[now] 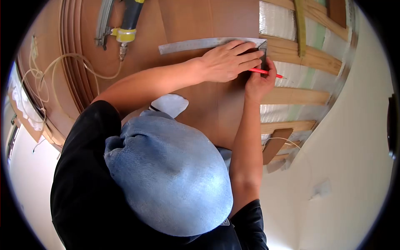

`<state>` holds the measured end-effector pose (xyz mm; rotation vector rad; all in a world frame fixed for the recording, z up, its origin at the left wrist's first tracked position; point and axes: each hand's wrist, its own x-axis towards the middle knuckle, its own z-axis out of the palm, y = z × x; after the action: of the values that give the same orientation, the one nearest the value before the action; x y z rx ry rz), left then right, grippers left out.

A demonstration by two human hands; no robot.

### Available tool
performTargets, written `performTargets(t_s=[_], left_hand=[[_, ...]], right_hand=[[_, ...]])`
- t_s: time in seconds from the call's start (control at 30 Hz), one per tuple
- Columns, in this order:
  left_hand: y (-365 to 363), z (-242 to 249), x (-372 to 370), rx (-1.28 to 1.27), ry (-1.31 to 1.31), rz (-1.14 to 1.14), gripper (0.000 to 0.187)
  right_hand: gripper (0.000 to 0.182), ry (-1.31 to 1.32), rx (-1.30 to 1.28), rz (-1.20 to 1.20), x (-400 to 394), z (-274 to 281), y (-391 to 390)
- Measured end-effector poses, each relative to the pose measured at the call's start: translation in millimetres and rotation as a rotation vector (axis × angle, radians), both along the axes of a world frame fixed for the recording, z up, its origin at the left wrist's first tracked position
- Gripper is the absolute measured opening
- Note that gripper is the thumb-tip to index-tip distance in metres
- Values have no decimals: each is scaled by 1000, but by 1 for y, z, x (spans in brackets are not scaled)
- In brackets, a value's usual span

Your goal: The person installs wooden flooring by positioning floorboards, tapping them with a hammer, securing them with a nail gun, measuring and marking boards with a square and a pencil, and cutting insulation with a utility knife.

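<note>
Flat on the brown floor boards (187, 21) lies a metal square (189, 45), its long blade running left to right. My left hand (229, 61) rests palm down across the blade near its corner, fingers spread. The short arm of the square points toward me at the boards' right edge, partly hidden by my fingers. My right hand (261, 83) is closed around a red pencil (259, 71), close beside that short arm. The pencil's tip points right, over the exposed framing.
A yellow and black nail gun (126, 31) lies at the upper left, joined to a coiled pale hose (85, 61). Wooden battens (296, 96) over silvery sheeting run along the right, with a loose brown board piece (275, 146). Blue cloth (175, 175) fills the lower middle.
</note>
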<state>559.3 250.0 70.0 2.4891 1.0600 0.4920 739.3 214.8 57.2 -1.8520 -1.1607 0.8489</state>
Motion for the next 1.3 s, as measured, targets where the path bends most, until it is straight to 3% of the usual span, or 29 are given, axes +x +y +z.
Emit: performTargets(t_s=[0.1, 0.37, 0.57, 0.93, 1.3], left_hand=[[-2, -5, -1, 44, -36, 11, 62], [-1, -7, 1, 79, -92, 45, 56], [4, -9, 1, 52, -108, 40, 56], [7, -12, 0, 62, -113, -1, 55], [12, -14, 0, 46, -72, -16, 57]], right_hand=[[37, -65, 37, 33, 2, -7, -3], [37, 73, 24, -45, -2, -7, -4], [38, -55, 8, -24, -4, -2, -3], [38, 265, 13, -63, 3, -6, -5], [40, 187, -55, -39, 2, 2, -4]])
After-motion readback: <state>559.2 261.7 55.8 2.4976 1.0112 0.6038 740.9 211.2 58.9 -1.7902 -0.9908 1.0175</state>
